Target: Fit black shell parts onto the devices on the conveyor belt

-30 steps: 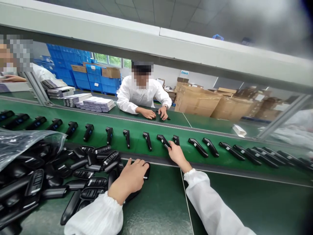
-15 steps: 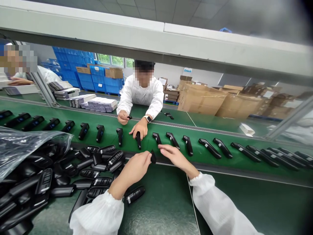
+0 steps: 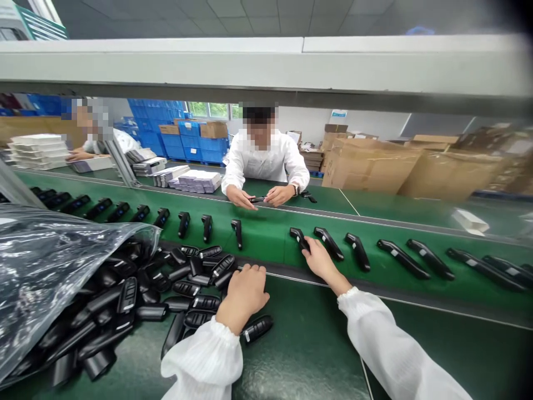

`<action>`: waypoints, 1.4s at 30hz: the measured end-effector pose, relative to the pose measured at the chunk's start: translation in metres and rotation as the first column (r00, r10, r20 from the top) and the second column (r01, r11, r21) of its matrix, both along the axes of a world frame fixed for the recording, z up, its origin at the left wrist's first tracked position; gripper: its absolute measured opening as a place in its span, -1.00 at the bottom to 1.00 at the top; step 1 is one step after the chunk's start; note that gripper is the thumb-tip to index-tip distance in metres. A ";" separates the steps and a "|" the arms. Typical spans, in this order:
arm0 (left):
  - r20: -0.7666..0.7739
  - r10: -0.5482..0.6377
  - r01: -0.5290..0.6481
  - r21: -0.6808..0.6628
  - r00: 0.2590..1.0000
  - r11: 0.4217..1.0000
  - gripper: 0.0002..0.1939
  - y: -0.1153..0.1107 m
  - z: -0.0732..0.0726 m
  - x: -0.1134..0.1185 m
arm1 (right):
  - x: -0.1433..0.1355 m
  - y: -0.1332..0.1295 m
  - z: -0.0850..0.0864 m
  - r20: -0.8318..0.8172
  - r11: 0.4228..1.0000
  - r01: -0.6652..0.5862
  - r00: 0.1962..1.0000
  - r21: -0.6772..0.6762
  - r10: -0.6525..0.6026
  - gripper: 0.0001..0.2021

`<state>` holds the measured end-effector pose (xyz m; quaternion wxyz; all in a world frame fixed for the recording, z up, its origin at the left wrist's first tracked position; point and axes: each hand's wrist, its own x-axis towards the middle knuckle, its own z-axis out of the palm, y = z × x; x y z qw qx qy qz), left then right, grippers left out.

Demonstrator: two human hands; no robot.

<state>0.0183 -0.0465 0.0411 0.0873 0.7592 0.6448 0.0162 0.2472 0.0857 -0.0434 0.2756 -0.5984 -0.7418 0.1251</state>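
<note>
Green flat belt, black angled plastic handhelds lined along it; many black ribbed pieces heaped off-belt. Right hand: fingers closed on one on-belt handheld. Left hand: fingers bent, grip unclear.

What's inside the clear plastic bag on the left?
Black handheld parts show at the open mouth of the plastic bag, some spilling onto the green table. Deeper in, glare and folds hide the contents, so how many it holds can't be told.
</note>
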 end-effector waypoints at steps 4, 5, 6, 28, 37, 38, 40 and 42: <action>0.014 -0.003 0.003 0.010 1.000 1.000 -0.65 0.001 -0.006 0.006 | 0.002 0.004 -0.009 0.211 0.998 0.056 0.976 -0.034 -0.047 -0.48; 0.031 0.000 -0.001 0.018 1.000 1.000 -0.65 0.002 -0.006 0.005 | 0.004 0.005 -0.009 0.222 0.998 0.058 0.974 -0.037 -0.048 -0.48; 0.051 0.006 -0.008 0.026 0.999 1.000 -0.66 0.004 -0.007 0.003 | 0.006 0.006 -0.010 0.224 0.998 0.057 0.973 -0.037 -0.048 -0.49; 0.407 -0.131 0.114 0.066 0.904 0.991 -0.70 0.015 -0.007 -0.023 | -0.050 -0.070 0.009 -0.164 0.777 -0.577 0.765 0.253 0.622 -0.61; 0.059 0.158 -0.164 0.119 0.986 0.979 -0.67 0.013 -0.005 -0.035 | -0.066 -0.062 -0.005 -0.390 0.957 -0.205 0.880 0.204 0.271 -0.63; 0.029 0.155 -0.157 0.097 0.987 0.983 -0.72 0.012 -0.006 -0.037 | -0.066 -0.062 -0.005 -0.373 0.948 -0.232 0.878 0.216 0.300 -0.65; -0.006 0.133 -0.132 0.066 0.991 0.989 -0.81 0.011 -0.009 -0.039 | -0.068 -0.064 -0.003 -0.344 0.927 -0.287 0.868 0.241 0.358 -0.67; -0.020 0.116 -0.114 0.051 0.993 0.992 -0.74 0.012 -0.009 -0.041 | -0.069 -0.066 -0.002 -0.349 0.930 -0.281 0.869 0.238 0.352 -0.68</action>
